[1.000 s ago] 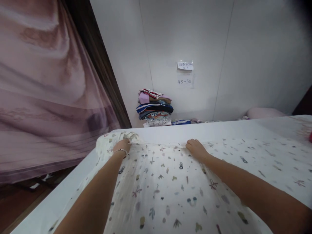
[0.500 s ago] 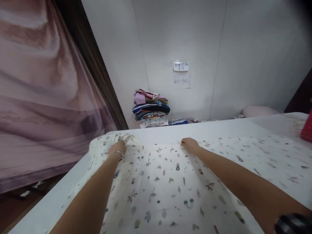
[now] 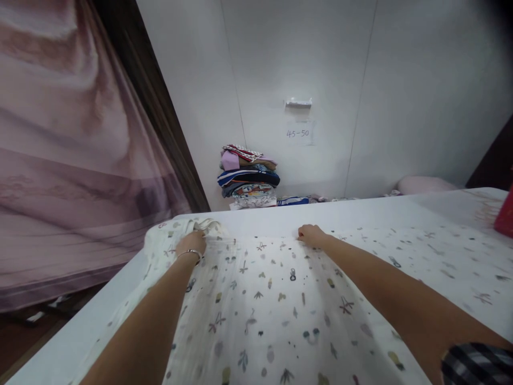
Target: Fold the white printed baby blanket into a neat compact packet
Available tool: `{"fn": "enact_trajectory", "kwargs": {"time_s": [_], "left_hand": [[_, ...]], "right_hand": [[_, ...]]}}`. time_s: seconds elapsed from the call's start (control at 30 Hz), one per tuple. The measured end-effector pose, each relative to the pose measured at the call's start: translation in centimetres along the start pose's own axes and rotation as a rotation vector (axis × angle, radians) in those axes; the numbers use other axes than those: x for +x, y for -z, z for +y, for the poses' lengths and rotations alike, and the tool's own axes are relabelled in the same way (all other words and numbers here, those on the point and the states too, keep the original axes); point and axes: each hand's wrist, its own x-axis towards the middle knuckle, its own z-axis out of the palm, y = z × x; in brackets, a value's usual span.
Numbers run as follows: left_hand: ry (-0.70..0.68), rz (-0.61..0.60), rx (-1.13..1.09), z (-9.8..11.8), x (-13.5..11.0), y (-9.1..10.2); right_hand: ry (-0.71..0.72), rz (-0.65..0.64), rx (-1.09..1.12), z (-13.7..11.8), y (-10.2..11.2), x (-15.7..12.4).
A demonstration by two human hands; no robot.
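A thin white cloth (image 3: 276, 299) printed with small plants and shapes is spread over the white table (image 3: 272, 222). At its far edge on the left, my left hand (image 3: 193, 244), with a bracelet at the wrist, is closed on the fabric; the cloth bunches up just beyond it. My right hand (image 3: 311, 236) pinches the same far edge farther right, its fingers curled. Between the two hands the edge runs nearly straight. More of the cloth lies flat past my right arm.
A stack of folded clothes (image 3: 250, 176) stands against the wall behind the table. Left of the table hangs a pink curtain (image 3: 80, 160). A red object (image 3: 505, 214) sits at the right edge, and a paper label (image 3: 300, 133) reading 45-50 is on the wall.
Both hands keep their hold on the cloth, almost unmoved. The upper paper on the wall now appears curled up, hiding its writing.
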Motion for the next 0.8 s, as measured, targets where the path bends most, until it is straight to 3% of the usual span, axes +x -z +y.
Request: {"fn": "enact_trajectory", "kwargs": {"time_s": [0.23, 0.53, 0.8], "left_hand": [[-0.004, 0.000, 0.014, -0.2, -0.1, 0.2], [-0.018, -0.062, 0.109, 0.2, 0.0, 0.3], [-0.073, -0.040, 0.138, 0.5, -0.2, 0.2]], "right_hand": [[0.027, 0.111, 0.050, 0.8, 0.6, -0.2], [-0.014, 0.124, 0.042, 0.4, 2.6, 0.9], [-0.072, 0.113, -0.055, -0.6, 0.3, 1.7]]}}
